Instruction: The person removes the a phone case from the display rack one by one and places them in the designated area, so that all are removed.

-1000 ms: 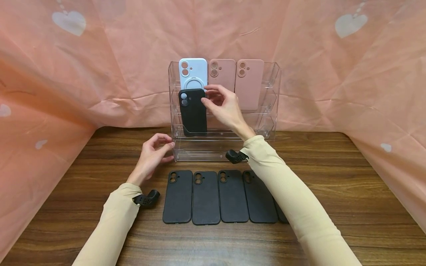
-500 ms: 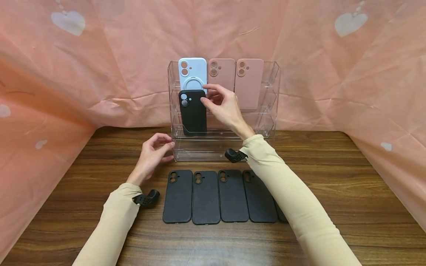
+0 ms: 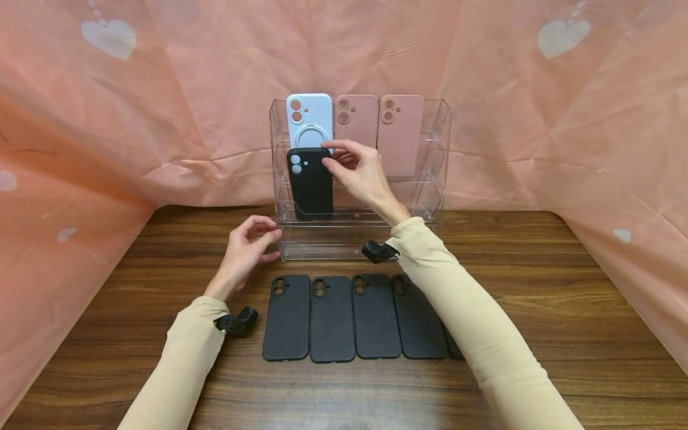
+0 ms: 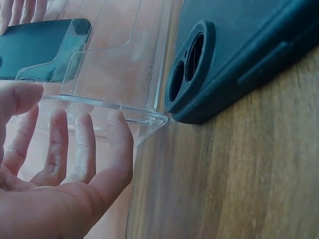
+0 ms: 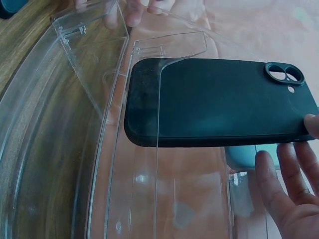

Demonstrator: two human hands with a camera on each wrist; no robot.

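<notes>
Acrylic rack [image 3: 436,128] is light: the right hand [image 3: 361,173] pinches the black case [image 3: 310,184] standing in a middle tier, and a hard push could tip it, since the left hand [image 3: 244,254], fingers loosely curled, only touches its corner.

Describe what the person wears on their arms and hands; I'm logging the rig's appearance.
Both arms are in long, close-fitting, ribbed cream sleeves that end at the wrists. The left hand and right hand are bare, without gloves or rings. A small black perforated device sits at each wrist.
</notes>
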